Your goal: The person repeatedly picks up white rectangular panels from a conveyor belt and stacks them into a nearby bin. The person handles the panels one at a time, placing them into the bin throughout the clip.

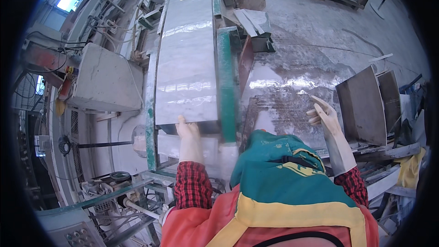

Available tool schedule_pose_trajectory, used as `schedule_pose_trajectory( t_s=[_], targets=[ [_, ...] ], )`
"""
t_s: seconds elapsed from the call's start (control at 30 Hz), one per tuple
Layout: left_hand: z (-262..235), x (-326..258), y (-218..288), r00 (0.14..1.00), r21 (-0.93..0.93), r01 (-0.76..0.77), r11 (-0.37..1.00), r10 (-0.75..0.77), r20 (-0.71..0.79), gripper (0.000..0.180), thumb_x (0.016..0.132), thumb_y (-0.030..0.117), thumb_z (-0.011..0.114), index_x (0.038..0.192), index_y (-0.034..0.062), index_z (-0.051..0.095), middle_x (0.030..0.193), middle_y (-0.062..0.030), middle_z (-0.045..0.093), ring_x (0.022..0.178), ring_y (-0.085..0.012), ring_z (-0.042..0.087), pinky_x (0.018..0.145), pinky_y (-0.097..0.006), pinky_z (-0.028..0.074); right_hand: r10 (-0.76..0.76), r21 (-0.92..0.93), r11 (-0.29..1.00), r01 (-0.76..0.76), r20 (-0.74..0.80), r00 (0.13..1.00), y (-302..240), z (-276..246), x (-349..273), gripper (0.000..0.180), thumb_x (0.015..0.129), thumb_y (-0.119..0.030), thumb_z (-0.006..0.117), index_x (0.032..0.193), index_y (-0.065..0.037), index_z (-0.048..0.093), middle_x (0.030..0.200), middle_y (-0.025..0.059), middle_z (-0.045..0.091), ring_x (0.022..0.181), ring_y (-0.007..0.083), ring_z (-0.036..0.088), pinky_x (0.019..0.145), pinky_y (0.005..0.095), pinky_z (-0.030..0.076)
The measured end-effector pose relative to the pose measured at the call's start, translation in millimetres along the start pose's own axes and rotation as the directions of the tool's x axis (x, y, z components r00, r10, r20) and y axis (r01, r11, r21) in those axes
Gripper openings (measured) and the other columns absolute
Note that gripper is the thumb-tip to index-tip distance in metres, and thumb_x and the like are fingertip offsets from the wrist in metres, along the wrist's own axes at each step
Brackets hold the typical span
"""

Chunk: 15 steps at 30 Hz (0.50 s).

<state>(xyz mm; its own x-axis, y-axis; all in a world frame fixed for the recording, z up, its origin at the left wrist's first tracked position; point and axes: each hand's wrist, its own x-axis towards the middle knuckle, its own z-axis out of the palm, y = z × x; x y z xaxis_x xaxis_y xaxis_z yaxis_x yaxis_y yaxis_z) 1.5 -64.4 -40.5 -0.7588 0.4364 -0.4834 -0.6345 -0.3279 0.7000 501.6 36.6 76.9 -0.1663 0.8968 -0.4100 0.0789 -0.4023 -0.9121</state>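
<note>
A long, glossy white stone slab (188, 59) lies on a machine bed between green side rails. At its near edge, my left hand (186, 130) in a pale rubber glove grips the slab, thumb on top and fingers hidden beneath. My right hand (323, 116), gloved the same way, hangs in the air over the wet floor to the right. Its fingers are spread and nothing is in them. The green rail (226, 82) runs along the slab's right side.
Left of the bed stands a dusty grey box-shaped housing (108, 78). A control panel with buttons (77, 238) and a handwheel (120, 176) sit at lower left. Brown-grey panels (363, 105) lean at right. Stone offcuts (251, 22) lie beyond the rail. The floor (292, 84) is wet.
</note>
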Motion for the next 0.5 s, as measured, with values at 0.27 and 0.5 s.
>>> schedule_pose_trajectory(
  t_s=[0.27,0.5],
  targets=[
    [4,0,-1,1.000,0.018,-0.001,1.000,0.001,-0.018,0.043,0.102,0.013,0.047,0.143,0.0114,0.035,0.141,-0.0174,0.045,0.122,-0.0358,0.053,0.098,-0.056,0.051,-0.003,0.027,1.000,0.003,0.013,1.000,-3,7,5,0.045,0.099,-0.026,0.057,0.140,-0.008,0.052,0.088,0.0113,0.070,0.060,0.0126,0.064,0.055,0.0252,0.052],
    [30,-7,5,0.972,0.244,0.048,0.969,0.011,-0.236,0.054,0.098,0.020,0.058,0.144,0.0093,0.033,0.139,-0.0178,0.047,0.119,-0.0364,0.056,0.091,-0.053,0.056,-0.013,0.008,1.000,0.013,0.026,1.000,8,-1,15,0.046,0.099,-0.026,0.057,0.141,-0.008,0.052,0.088,0.0117,0.071,0.061,0.0139,0.065,0.055,0.0266,0.053]
  ],
)
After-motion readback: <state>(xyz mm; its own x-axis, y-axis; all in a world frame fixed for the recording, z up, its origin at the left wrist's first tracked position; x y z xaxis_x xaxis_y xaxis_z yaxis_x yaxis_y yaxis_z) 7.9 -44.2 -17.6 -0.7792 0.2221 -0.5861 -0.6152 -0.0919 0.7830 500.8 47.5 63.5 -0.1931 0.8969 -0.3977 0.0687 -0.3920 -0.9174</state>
